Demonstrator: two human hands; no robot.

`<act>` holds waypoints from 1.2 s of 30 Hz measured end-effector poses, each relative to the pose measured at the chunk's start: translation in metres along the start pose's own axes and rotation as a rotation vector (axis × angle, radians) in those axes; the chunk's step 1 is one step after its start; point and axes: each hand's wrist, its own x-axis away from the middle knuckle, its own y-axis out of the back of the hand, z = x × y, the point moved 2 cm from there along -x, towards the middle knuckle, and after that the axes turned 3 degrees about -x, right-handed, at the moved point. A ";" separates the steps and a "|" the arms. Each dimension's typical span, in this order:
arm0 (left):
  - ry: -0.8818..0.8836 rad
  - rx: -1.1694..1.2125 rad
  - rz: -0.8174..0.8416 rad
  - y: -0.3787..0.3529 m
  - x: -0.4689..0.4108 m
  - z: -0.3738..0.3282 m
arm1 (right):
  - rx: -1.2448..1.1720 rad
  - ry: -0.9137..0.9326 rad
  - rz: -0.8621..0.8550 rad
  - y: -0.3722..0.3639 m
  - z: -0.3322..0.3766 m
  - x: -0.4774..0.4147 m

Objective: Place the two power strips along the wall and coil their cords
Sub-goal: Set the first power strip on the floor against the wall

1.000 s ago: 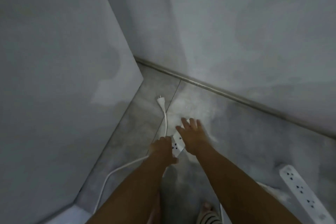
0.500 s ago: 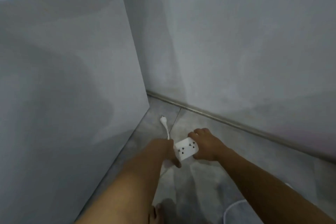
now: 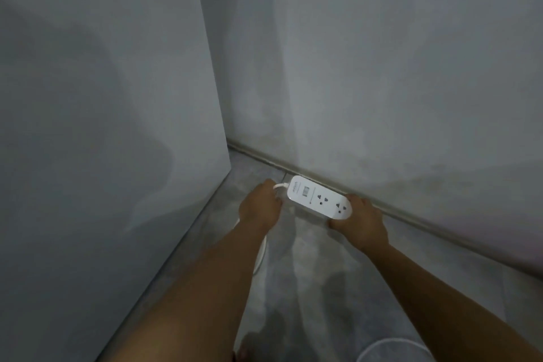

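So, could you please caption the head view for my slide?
The left hand grips the cord, right hand the far end of a white power strip beside the wall.

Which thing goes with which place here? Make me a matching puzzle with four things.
Things:
1 strip
2 left hand
3 right hand
4 cord

Places:
A at the strip's socket end
B running down beside the left forearm
C parallel to the skirting, close to it
D at the strip's switch end, where the cord leaves

Pairs: 1-C, 2-D, 3-A, 4-B
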 end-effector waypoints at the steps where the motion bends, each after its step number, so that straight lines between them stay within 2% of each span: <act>1: 0.030 -0.023 -0.061 0.002 -0.005 -0.002 | -0.022 -0.004 -0.016 -0.005 0.004 -0.004; 5: 0.142 -0.205 -0.189 0.008 -0.027 -0.001 | -0.082 -0.025 -0.079 -0.021 0.019 -0.020; 7: 0.199 -0.278 -0.167 0.005 -0.037 0.005 | -0.092 -0.050 -0.151 -0.022 0.022 -0.028; 10: 0.289 -0.250 -0.109 -0.003 -0.054 0.016 | -0.110 -0.101 -0.251 -0.025 0.023 -0.042; 13: 0.368 -0.179 -0.019 -0.018 -0.074 0.025 | -0.041 -0.104 -0.253 -0.034 0.019 -0.055; 16: 0.418 -0.193 0.000 -0.034 -0.088 0.040 | 0.088 -0.015 -0.206 -0.046 0.007 -0.064; 19: 0.368 -0.267 -0.029 -0.046 -0.098 0.055 | 0.151 0.022 -0.182 -0.057 -0.008 -0.070; 23: 0.368 -0.177 -0.044 -0.060 -0.110 0.063 | 0.110 0.060 -0.148 -0.069 -0.023 -0.079; 26: 0.230 -0.152 -0.080 -0.069 -0.114 0.051 | 0.129 0.101 -0.111 -0.074 -0.026 -0.085; 29: 0.094 -0.244 -0.074 -0.082 -0.119 0.036 | 0.151 0.132 -0.114 -0.076 -0.021 -0.090; 31: 0.151 -0.214 -0.046 -0.091 -0.121 0.032 | 0.191 0.135 -0.133 -0.076 -0.017 -0.093; 36: 0.213 0.071 0.008 -0.107 -0.116 0.016 | 0.245 0.136 -0.172 -0.077 -0.014 -0.096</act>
